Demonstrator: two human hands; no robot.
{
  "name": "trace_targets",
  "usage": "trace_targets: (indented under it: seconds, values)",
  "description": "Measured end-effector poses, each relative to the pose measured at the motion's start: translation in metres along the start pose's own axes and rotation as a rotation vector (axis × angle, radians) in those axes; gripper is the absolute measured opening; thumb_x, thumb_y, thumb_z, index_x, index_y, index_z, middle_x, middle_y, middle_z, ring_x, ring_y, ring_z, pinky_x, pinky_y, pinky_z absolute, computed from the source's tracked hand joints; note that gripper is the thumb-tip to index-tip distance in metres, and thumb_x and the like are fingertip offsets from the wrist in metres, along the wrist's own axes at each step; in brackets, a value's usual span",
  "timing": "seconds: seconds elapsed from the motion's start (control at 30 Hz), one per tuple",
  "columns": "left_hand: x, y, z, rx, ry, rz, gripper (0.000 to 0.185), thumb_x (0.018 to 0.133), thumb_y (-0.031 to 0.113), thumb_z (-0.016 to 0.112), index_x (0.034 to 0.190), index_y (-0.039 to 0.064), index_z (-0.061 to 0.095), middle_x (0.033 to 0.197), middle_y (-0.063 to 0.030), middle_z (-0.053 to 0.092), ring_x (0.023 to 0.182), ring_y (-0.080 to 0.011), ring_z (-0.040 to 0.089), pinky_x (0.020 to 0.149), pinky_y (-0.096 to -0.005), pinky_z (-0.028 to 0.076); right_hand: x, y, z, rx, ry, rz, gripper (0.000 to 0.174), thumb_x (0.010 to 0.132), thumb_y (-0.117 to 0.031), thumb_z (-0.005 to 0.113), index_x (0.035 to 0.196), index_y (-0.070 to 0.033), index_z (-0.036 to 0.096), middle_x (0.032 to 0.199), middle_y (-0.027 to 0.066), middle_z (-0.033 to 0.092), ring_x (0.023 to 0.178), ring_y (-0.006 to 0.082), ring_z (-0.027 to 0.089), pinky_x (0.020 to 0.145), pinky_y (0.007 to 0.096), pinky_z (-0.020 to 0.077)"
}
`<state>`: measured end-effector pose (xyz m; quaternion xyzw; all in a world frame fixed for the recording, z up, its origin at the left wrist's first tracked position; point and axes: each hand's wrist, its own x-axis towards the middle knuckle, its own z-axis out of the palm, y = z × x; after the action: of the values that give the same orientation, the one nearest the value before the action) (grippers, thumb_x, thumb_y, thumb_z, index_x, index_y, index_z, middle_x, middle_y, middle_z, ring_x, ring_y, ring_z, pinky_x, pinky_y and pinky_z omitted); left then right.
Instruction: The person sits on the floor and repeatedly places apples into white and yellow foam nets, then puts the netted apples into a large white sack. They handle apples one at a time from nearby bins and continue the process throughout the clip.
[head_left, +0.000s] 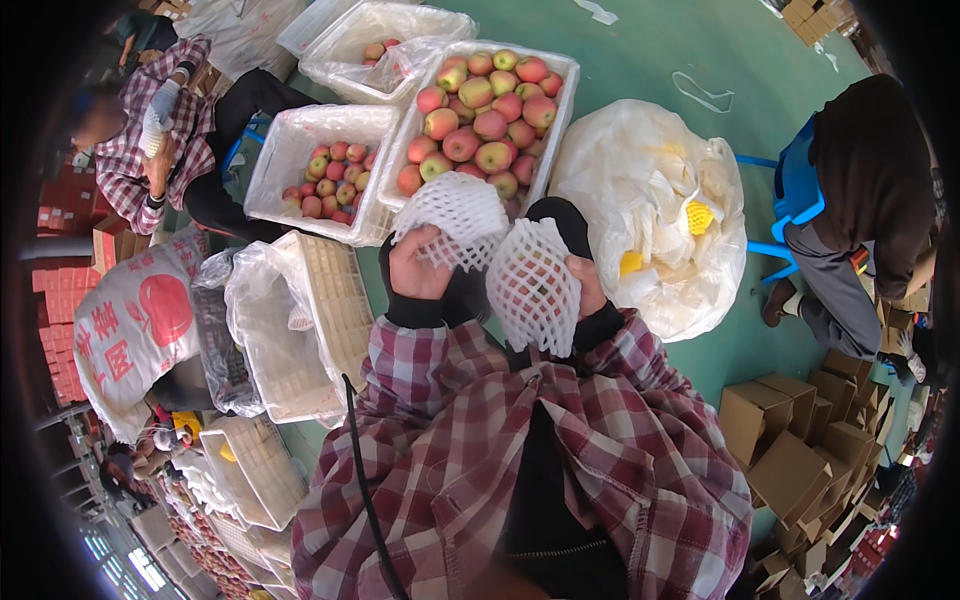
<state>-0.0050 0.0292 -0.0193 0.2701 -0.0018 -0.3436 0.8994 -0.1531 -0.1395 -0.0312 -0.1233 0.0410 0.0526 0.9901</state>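
Observation:
My left hand (421, 264) grips a white foam fruit net (454, 217), bunched over the fingers; whether anything is inside it I cannot tell. In my right hand (589, 285) is an apple in a white foam net (534, 289), with red skin showing through the mesh. The two nets are side by side, almost touching, in front of my chest. Just beyond them stands a white crate (571, 90) full of red and yellow-green apples (491, 124).
A lined crate (259, 180) holds smaller apples, left of the full one. At right sits a large plastic bag (600, 150) of foam nets. Farther right are a seated person (862, 172) and cardboard boxes (787, 465). Another person (187, 142) sits at left, near a lined crate (337, 300).

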Motion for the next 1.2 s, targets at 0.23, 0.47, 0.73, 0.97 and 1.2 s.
trace_targets:
  seconds: [0.23, 0.47, 0.73, 0.97, 1.2]
  values:
    - [0.005, 0.001, -0.004, -0.281, -0.256, -0.017, 0.041, 0.094, 0.021, 0.042, 0.128, 0.000, 0.047, 0.129, -0.0144, 0.052, 0.119, -0.0309, 0.050, 0.102, -0.0483, 0.036, 0.008, 0.001, 0.006, -0.209, -0.052, -0.036, 0.063, 0.084, -0.030, 0.054, 0.136, 0.000, 0.034, 0.125, 0.0131, 0.051, 0.114, 0.0265, 0.052, 0.098, 0.0411, 0.0418]
    - [0.003, 0.010, -0.004, 0.017, -0.098, 0.014, 0.040, 0.094, 0.017, 0.045, 0.129, -0.001, 0.044, 0.125, -0.0168, 0.053, 0.117, -0.0310, 0.051, 0.101, -0.0464, 0.038, 0.004, -0.016, -0.001, -0.244, 0.012, -0.140, 0.070, 0.079, -0.028, 0.063, 0.136, 0.000, 0.033, 0.126, 0.0124, 0.051, 0.115, 0.0255, 0.051, 0.098, 0.0398, 0.0413]
    - [-0.004, -0.017, 0.018, 0.381, -0.091, -0.039, 0.050, 0.096, 0.022, 0.045, 0.137, -0.002, 0.031, 0.134, -0.0159, 0.044, 0.124, -0.0292, 0.044, 0.105, -0.0421, 0.035, 0.007, -0.047, 0.042, -1.203, 0.028, -0.274, 0.087, 0.065, -0.027, 0.074, 0.136, -0.002, 0.031, 0.125, 0.0104, 0.044, 0.118, 0.0207, 0.044, 0.101, 0.0327, 0.0326]
    - [-0.015, -0.015, 0.034, 0.974, -0.345, 0.046, 0.094, 0.054, 0.017, 0.080, 0.134, -0.002, 0.037, 0.132, -0.0122, 0.043, 0.125, -0.0236, 0.040, 0.106, -0.0343, 0.028, 0.026, -0.034, 0.051, -1.375, -0.046, -0.411, 0.092, 0.061, -0.024, 0.073, 0.138, -0.002, 0.028, 0.128, 0.0132, 0.040, 0.121, 0.0245, 0.039, 0.104, 0.0341, 0.0274]
    - [-0.019, -0.013, 0.030, 0.957, -0.402, 0.067, 0.094, 0.052, 0.012, 0.083, 0.133, -0.001, 0.039, 0.131, -0.0102, 0.045, 0.123, -0.0230, 0.042, 0.106, -0.0349, 0.030, 0.018, -0.028, 0.052, -1.366, -0.058, -0.479, 0.096, 0.061, -0.021, 0.075, 0.141, 0.000, 0.025, 0.133, 0.0165, 0.039, 0.126, 0.0266, 0.037, 0.106, 0.0372, 0.0275]
